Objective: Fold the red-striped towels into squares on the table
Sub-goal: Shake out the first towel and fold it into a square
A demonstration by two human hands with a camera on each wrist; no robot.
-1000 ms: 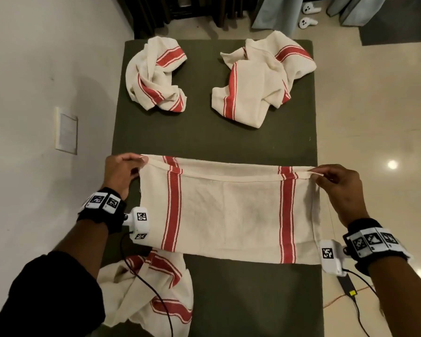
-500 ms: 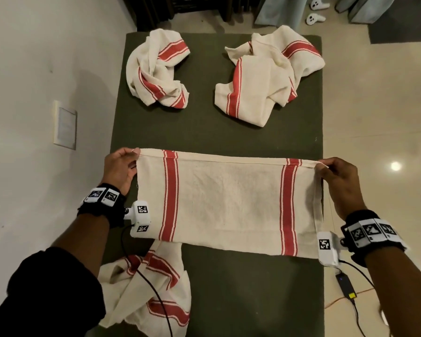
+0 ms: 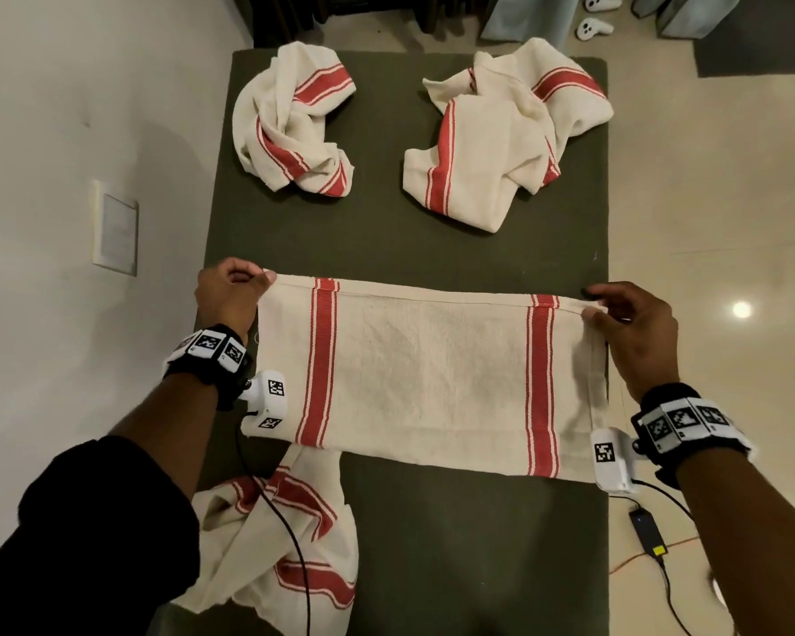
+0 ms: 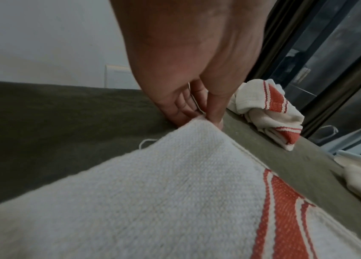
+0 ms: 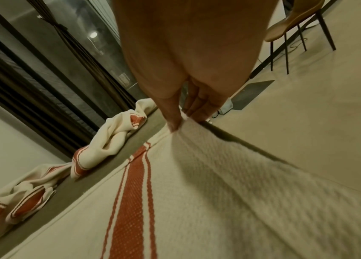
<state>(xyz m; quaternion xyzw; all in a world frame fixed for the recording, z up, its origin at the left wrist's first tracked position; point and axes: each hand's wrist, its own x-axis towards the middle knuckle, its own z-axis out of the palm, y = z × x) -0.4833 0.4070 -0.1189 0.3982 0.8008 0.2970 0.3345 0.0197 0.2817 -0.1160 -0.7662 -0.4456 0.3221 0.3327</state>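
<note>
A cream waffle-weave towel (image 3: 425,378) with two red woven stripes is lying flat as a long rectangle across the near half of the dark green felt-like surface (image 3: 432,250). The left hand (image 3: 228,293) is pinching its far left corner in a narrow grip; the right hand (image 3: 634,330) is pinching the far right corner likewise. Two crumpled striped towels (image 3: 294,121) (image 3: 506,130) are lying at the far end, and a third (image 3: 276,543) is drooping off the near left edge.

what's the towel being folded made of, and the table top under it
Towel: looks like woven cotton, matte, with a dotted waffle-like weave plain in both wrist views. Table top: seemingly covered in dark olive cloth or felt, matte and slightly fuzzy; what lies beneath is hidden.
</note>
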